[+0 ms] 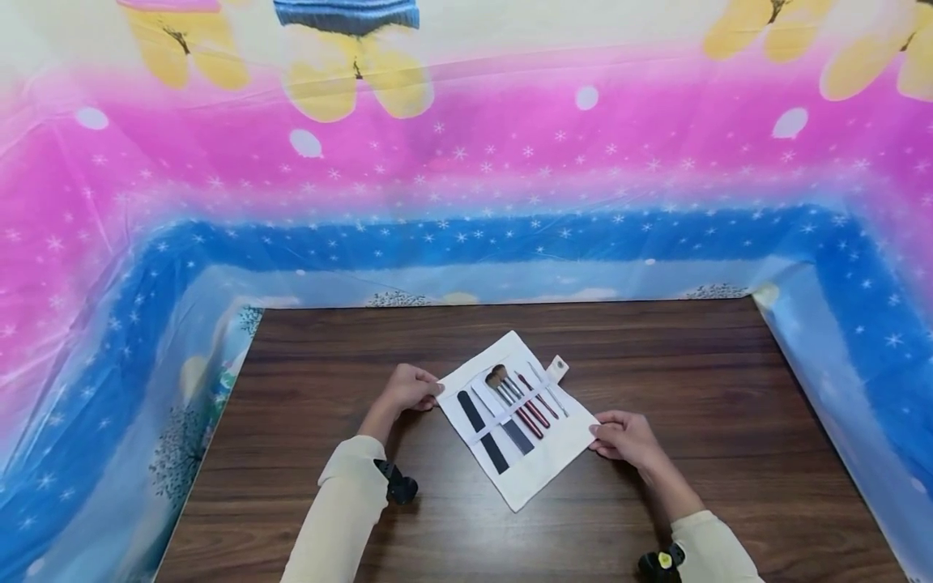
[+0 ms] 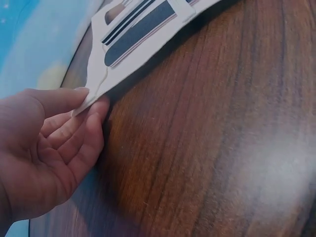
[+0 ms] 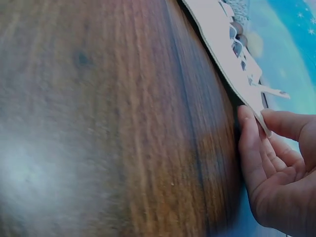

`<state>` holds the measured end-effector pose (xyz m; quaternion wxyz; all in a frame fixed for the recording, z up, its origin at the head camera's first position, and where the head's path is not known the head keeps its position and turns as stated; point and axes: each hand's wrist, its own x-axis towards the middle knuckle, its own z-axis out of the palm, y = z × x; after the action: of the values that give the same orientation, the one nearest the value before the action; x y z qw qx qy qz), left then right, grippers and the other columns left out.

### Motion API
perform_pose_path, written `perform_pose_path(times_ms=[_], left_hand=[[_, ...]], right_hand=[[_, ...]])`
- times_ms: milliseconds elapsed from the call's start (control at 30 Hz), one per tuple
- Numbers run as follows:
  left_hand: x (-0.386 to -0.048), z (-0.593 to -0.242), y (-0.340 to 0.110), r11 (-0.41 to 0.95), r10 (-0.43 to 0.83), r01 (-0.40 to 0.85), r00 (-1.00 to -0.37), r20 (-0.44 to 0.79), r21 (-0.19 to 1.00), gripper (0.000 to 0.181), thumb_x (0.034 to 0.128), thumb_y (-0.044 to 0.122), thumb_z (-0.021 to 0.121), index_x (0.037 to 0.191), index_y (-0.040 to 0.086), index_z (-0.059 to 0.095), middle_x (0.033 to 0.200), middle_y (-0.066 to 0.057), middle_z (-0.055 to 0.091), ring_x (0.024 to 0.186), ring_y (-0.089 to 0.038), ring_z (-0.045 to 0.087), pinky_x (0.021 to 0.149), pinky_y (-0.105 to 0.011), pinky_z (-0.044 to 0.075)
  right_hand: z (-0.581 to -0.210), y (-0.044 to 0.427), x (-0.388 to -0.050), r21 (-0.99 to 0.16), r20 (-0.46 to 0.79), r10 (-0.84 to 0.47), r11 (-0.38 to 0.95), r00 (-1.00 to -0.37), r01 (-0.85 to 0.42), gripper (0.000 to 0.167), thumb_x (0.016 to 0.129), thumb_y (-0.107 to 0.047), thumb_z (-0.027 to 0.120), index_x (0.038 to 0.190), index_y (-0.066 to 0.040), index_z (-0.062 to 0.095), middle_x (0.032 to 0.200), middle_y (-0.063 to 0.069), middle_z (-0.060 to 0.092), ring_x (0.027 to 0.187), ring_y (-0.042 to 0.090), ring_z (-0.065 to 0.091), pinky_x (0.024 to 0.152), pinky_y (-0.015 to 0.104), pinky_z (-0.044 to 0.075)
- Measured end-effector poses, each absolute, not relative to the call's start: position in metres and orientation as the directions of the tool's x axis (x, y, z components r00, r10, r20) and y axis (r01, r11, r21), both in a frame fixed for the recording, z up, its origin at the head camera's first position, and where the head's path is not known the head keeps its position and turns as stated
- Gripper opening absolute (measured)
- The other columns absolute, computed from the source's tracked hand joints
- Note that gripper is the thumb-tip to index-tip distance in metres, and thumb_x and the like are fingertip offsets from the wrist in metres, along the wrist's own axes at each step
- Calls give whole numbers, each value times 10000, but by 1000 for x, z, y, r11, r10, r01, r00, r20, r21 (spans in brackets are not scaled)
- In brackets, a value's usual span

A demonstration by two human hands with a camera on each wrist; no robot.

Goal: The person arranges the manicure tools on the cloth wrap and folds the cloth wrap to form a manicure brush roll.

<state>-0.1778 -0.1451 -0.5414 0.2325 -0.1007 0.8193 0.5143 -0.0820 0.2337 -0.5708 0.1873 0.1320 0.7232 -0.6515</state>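
Observation:
A white fabric brush roll (image 1: 521, 492) lies unfolded and turned at an angle, its snap tab (image 1: 558, 368) sticking out at the upper right. Under its strap (image 1: 484, 430) sit a black nail file (image 1: 482, 431), a grey-ended file (image 1: 518, 437), several makeup brushes (image 1: 519, 402) with red handles, and a thin metal tool (image 1: 558, 400). My left hand (image 1: 411, 388) pinches the roll's left corner between thumb and fingers. At the opposite corner, my right hand (image 1: 627, 438) pinches the edge the same way. Both wrist views show the held corners raised a little above the wood.
The brown wooden table (image 1: 306, 486) spreads around the roll. A printed pink and blue cloth (image 1: 466, 194) hangs behind it and along both sides. Dark wrist cameras (image 1: 397, 483) are strapped to both sleeves.

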Motion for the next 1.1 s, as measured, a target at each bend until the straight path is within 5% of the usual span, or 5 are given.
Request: perform_pose_path(times_ms=[633,1100], left_hand=[[-144,-552,-146,346,132,-509,-806,-577,789,221,927,38,688,1100,-98,677,696,-42,701,582,-56,667,548,-181,542],[-116,-556,-140,262,142,-582,-766,-627,770,192,936,36,673,1084,-85,677,716,-49,739,630,-68,704,591,-201,571]], right_hand=[[-568,248,-131,-871,-449,86,180,-889,457,315,943,-100,686,1166,115,626,693,-93,676,635,1,635,610,161,551],[-568,249,-163,-847,-385,105,353,-917,397,337,1001,-196,643,1248,33,669,881,-27,712,752,36,632,671,186,560]])
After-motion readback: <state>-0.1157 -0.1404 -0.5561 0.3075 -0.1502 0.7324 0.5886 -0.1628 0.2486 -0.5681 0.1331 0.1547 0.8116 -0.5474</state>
